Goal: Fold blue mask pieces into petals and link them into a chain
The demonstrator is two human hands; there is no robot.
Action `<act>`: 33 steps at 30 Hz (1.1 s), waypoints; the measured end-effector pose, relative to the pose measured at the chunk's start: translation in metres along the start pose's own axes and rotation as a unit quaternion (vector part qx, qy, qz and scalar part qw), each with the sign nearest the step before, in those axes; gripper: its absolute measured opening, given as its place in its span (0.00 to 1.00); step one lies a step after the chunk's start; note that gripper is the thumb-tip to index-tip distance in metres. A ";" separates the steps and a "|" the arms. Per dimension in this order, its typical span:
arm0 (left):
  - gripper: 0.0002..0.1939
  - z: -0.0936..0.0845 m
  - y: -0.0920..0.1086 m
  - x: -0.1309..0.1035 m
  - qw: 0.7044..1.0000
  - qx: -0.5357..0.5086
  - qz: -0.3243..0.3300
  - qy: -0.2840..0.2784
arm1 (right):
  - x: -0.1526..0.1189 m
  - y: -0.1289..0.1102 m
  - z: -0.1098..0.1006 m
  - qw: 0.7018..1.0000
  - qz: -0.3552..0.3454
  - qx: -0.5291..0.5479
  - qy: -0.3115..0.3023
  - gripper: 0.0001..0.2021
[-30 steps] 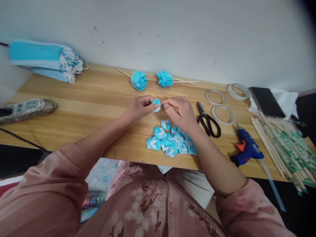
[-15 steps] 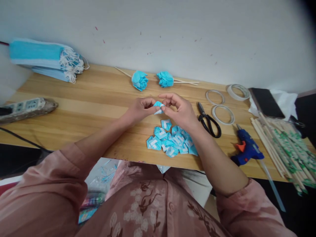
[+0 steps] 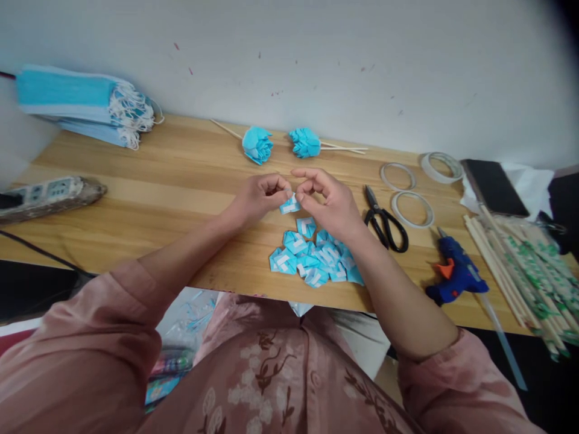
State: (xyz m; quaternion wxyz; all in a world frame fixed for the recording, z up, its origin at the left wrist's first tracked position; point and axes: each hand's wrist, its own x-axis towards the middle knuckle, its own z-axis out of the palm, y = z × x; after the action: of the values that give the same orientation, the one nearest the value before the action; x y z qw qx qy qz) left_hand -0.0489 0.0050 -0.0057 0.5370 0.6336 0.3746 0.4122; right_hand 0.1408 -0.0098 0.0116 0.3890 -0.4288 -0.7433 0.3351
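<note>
A small folded blue piece (image 3: 289, 207) with white strips on its face hangs between my two hands, above the wooden table. My left hand (image 3: 261, 196) pinches its upper left edge between thumb and bent fingers. At the upper right corner, my right hand (image 3: 333, 204) has its thumb and a curled finger closed on it, the forefinger arched above; the exact contact there is partly hidden. Just below lies a pile of similar folded blue pieces (image 3: 314, 256), several with white strips, partly covered by my right forearm.
Two blue flowers (image 3: 257, 144) (image 3: 305, 143) on sticks lie near the wall. Right are black-handled scissors (image 3: 384, 220), tape rolls (image 3: 413, 209), a blue glue gun (image 3: 459, 271), wrapped sticks (image 3: 525, 271) and a phone (image 3: 495, 187). Left are stacked masks (image 3: 67, 90) and a power strip (image 3: 49, 196).
The folded blue piece has tipped and sits slightly lower between my fingertips, with my thumbs now at its upper edge. The view has shifted slightly; the other things stay in place.
</note>
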 end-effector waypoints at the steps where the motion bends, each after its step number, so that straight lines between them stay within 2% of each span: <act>1: 0.10 0.000 0.000 0.000 1.000 -0.001 0.001 0.002 | 0.000 0.000 0.000 1.000 0.003 0.001 0.000 0.18; 6: 0.07 0.001 0.004 -0.001 1.000 0.013 0.001 0.014 | 0.000 0.002 0.000 1.000 0.001 -0.007 0.011 0.17; 9: 0.07 0.000 0.005 0.000 0.999 0.020 -0.001 0.035 | 0.000 0.001 0.000 0.997 -0.023 -0.044 0.067 0.13; 12: 0.08 -0.001 0.003 0.001 0.998 0.022 0.014 0.063 | -0.001 -0.003 -0.001 0.985 -0.052 -0.107 0.122 0.05; 14: 0.08 0.000 0.003 0.000 0.996 0.031 0.030 0.076 | -0.002 -0.006 0.000 0.983 -0.055 -0.135 0.108 0.07; 16: 0.09 0.000 0.003 -0.001 0.994 0.047 0.048 0.084 | -0.003 -0.007 0.000 0.986 -0.047 -0.142 0.068 0.09; 19: 0.10 0.002 0.005 -0.003 0.992 0.062 0.074 0.080 | -0.004 -0.008 0.002 0.989 -0.024 -0.140 0.031 0.11; 28: 0.08 0.002 -0.001 -0.003 0.967 0.158 0.177 0.094 | -0.003 -0.005 0.004 0.992 0.021 -0.115 0.039 0.12; 33: 0.07 0.000 -0.001 -0.003 0.960 0.172 0.205 0.086 | -0.003 -0.006 0.004 0.994 0.034 -0.102 0.037 0.11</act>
State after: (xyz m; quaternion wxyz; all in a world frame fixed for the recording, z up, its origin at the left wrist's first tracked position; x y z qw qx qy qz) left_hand -0.0498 0.0027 -0.0069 0.2896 0.7419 0.3465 0.4957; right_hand 0.1362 -0.0157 0.0139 0.3589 -0.5032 -0.7439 0.2543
